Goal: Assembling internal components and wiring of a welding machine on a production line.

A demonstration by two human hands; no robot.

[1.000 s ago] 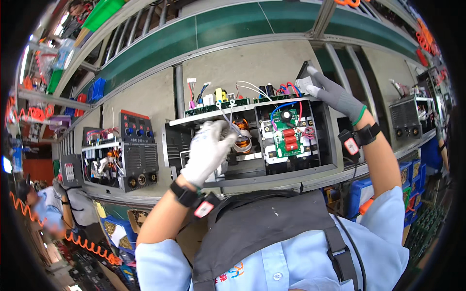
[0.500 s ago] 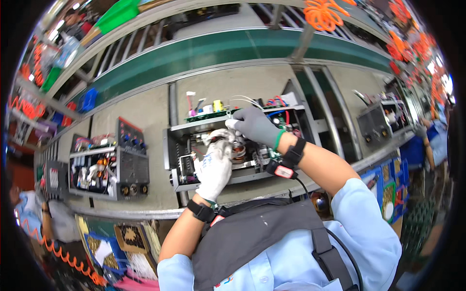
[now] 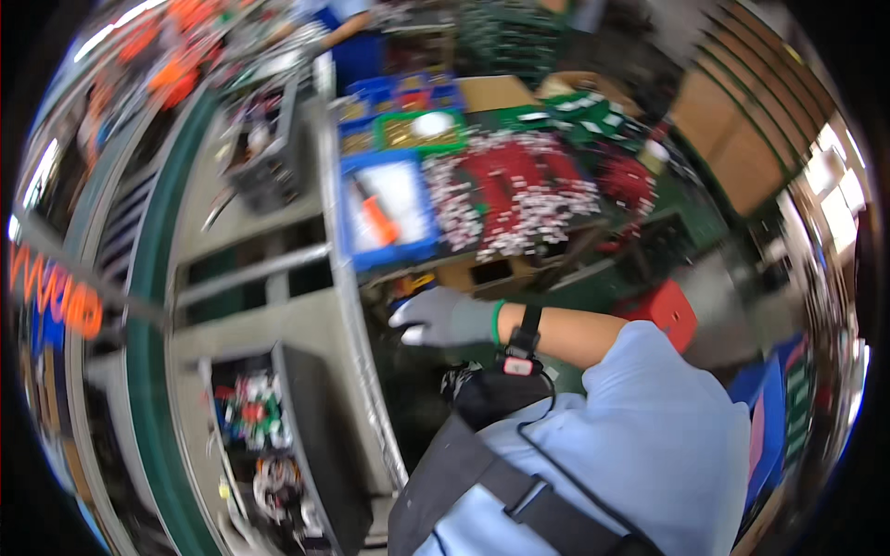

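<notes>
My right hand (image 3: 443,317), in a grey glove with white fingertips, is held out past the bench's near edge. Its fingers point left, with a gap between thumb and forefinger, and nothing shows between them. Just beyond it lies a blue tray (image 3: 345,218) with a white lining and an orange-handled tool (image 3: 378,222). At the lower left stands an open dark metal case (image 3: 320,435) full of circuit parts and a copper-wound coil (image 3: 276,486). White glove-like fingertips (image 3: 243,533), probably my left hand, show at its far side; their grip is unclear through cropping and blur.
A second open device (image 3: 264,171) stands farther along the bench (image 3: 190,357). Beyond the blue tray are a green tray (image 3: 461,139) of small brass-coloured parts and red surfaces (image 3: 501,176) strewn with white pieces. A red stool (image 3: 667,310) stands at right. Another person's arm (image 3: 343,30) shows at the top.
My view has swung right, so the case now sits at lower left. My right hand has left the case and reaches out to the right, past the bench edge.
</notes>
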